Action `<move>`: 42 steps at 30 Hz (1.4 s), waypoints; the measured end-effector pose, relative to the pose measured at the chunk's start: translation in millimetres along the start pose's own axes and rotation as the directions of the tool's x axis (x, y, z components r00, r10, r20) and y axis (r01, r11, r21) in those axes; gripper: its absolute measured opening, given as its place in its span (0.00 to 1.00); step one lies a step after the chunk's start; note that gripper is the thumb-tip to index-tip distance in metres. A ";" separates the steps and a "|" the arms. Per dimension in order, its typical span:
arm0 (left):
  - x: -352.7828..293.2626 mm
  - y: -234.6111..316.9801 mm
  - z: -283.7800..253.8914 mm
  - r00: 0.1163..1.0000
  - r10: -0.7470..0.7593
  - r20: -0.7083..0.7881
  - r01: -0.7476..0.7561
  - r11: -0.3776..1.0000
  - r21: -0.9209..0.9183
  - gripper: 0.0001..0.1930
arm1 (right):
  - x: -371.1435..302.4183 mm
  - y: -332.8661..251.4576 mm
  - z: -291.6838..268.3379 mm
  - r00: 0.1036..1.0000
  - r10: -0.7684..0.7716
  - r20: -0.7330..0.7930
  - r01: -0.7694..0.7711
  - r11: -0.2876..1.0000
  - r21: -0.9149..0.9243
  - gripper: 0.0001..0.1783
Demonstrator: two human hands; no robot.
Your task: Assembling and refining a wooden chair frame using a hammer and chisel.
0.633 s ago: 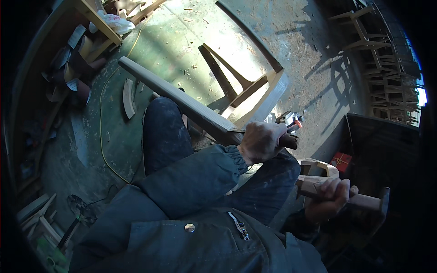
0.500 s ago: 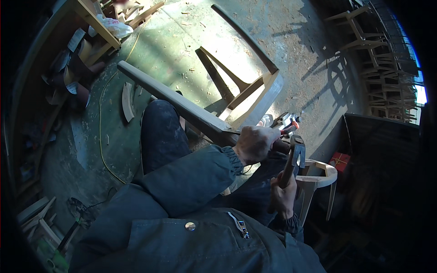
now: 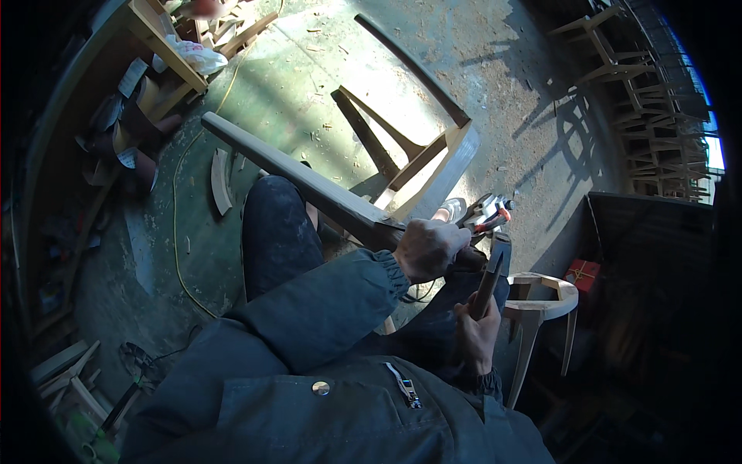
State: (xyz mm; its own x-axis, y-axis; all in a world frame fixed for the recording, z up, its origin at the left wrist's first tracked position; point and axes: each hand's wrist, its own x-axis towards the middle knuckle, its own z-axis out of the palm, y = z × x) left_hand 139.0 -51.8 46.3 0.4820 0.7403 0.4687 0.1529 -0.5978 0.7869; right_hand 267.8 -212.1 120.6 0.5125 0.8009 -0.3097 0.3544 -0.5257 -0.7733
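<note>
Downward, we look past a dark green jacket at two bare hands working close together before the wearer's bent knees. The left hand is a closed fist, its fingers wrapped around a dark-handled tool, beside the near corner of a large wooden frame. That frame lies just beyond the knees: one long leg slants up to the left, and its broad pale rail runs up to the right, into bright sunlight. The right hand, lower and to the right, has its fingers clamped on the handle of a hammer, which stands head up just beside the dark handle; whether the two touch, we cannot tell. Near the left fist, on the far side, we find a metal device with a red-orange part. To the right stand a pale wooden stool and a red box tied with ribbon. Along the floor, we see scattered wood chips.
</note>
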 end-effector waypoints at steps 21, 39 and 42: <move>22.6 33.4 -8.8 0.990 0.138 0.026 -0.137 0.990 -0.026 0.09 | 0.1 -21.3 -28.5 0.965 0.092 -0.245 0.081 0.784 0.615 0.17; 41.4 0.7 -22.5 0.950 -0.311 -0.003 0.309 0.945 -0.111 0.13 | 33.7 -84.9 -26.8 0.892 -0.159 -0.423 0.436 0.547 0.715 0.13; 36.4 -4.2 -12.3 0.964 -0.265 -0.012 0.264 0.962 -0.074 0.13 | 41.0 -26.5 -5.9 0.976 -0.214 -0.040 0.217 0.971 0.098 0.11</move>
State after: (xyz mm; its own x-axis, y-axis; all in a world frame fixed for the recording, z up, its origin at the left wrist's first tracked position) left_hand 145.3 -18.5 65.0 0.4140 0.8759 0.2478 0.2103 -0.3569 0.9102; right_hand 284.0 -167.0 131.6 0.4553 0.8830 -0.1143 0.3791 -0.3085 -0.8724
